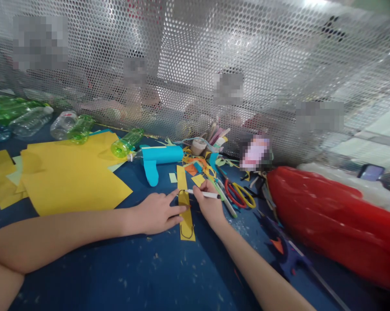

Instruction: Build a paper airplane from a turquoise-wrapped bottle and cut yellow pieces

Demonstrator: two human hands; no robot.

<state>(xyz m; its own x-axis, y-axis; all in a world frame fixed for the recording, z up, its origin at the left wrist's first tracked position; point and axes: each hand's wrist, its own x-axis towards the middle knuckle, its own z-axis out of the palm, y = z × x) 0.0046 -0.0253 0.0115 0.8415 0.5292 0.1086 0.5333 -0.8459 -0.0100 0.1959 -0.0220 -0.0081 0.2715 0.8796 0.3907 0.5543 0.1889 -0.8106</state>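
A narrow yellow paper strip (187,222) lies on the blue tabletop, with dark curved lines drawn near its lower end and higher up. My left hand (156,214) lies flat with its fingers spread, the fingertips resting on the strip. In my right hand (211,207) is a white marker with a dark end (209,195), its tip at the upper curved line. Just beyond stands out a bottle wrapped in light-blue paper (165,154), lying on its side with a rounded blue flap hanging down. Scissors with red and yellow handles (235,193) lie right of my right hand.
Large yellow paper sheets (72,172) spread at left, with green and clear plastic bottles (81,128) behind. Paper scraps (191,169) litter the middle. At right are a blue glue gun (290,257) and a red plastic bag (331,216). A perforated metal panel (188,52) borders the back.
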